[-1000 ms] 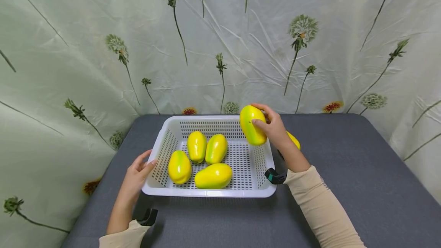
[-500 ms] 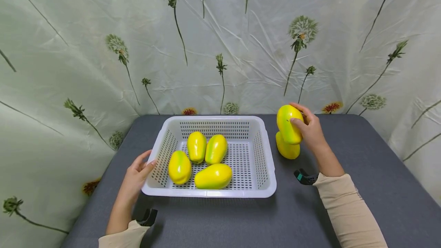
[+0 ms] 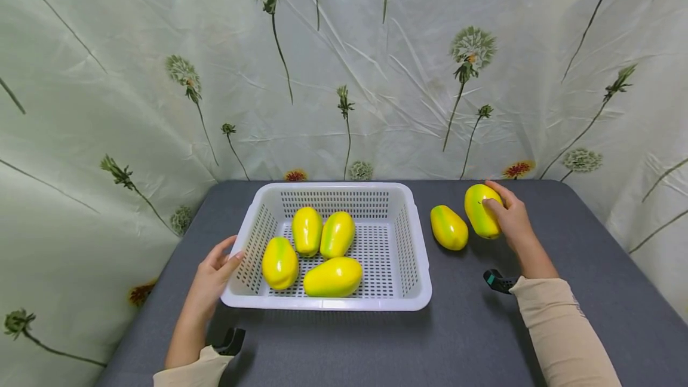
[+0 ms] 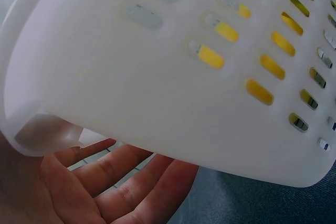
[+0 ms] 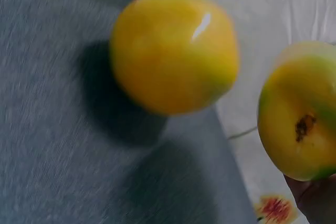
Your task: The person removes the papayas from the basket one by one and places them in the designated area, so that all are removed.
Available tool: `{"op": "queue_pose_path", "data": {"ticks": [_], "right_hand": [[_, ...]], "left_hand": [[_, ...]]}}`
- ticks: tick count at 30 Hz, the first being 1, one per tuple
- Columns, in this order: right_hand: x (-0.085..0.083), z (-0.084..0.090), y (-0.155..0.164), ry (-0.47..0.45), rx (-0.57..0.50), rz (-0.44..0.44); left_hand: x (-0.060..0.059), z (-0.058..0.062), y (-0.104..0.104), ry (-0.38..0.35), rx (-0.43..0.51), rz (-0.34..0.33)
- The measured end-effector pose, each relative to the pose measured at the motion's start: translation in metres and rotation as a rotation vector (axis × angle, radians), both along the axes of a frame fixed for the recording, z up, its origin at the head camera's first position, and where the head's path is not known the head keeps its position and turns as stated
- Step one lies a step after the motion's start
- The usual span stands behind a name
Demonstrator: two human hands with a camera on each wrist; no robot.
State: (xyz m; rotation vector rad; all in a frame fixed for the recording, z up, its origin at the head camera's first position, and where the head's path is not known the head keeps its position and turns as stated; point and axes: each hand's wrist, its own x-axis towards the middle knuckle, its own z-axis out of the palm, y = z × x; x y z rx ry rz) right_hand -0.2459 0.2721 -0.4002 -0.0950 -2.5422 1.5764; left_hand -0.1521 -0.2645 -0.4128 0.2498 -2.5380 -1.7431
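My right hand [image 3: 507,212] grips a glossy yellow-green mango [image 3: 480,212], thumb across its near face. In the right wrist view this mango [image 5: 299,121] shows a dark stem scar, and a shadow falls on the table apart from it. Just left of it, a second mango [image 3: 448,228] lies on the table outside the basket. My left hand [image 3: 214,273] holds the left rim of a white perforated plastic basket [image 3: 322,303], thumb over the edge. Seen from the left wrist, the fingers [image 4: 123,174] reach beneath the rim. Several mangoes [image 3: 332,277] lie in the basket's left and middle.
A dark grey cloth covers the table [image 3: 344,351]. Behind it hangs a pale curtain [image 3: 398,76] printed with dandelions, coming down at the table's back edge. Black straps with cameras [image 3: 500,282] sit on both wrists.
My right hand has carried its mango from over the basket's right end out to the right, then lower beside the loose mango. My left hand keeps its place on the rim.
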Motion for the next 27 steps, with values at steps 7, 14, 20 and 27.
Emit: {"op": "queue_pose_path", "data": {"ticks": [7, 14, 20, 27], "right_hand": [[-0.005, -0.02, 0.007, -0.081, 0.012, 0.001], [-0.005, -0.03, 0.007, -0.16, 0.016, 0.028], [-0.002, -0.039, 0.007, -0.193, 0.042, 0.045], [-0.001, -0.039, 0.007, -0.16, 0.047, 0.067]], "left_hand": [[-0.005, -0.013, -0.007, 0.03, 0.002, 0.004], [-0.022, -0.056, -0.03, 0.086, -0.019, -0.015], [-0.008, -0.027, -0.015, 0.07, -0.014, -0.02], [0.0, -0.001, 0.0, 0.007, -0.014, 0.006]]}}
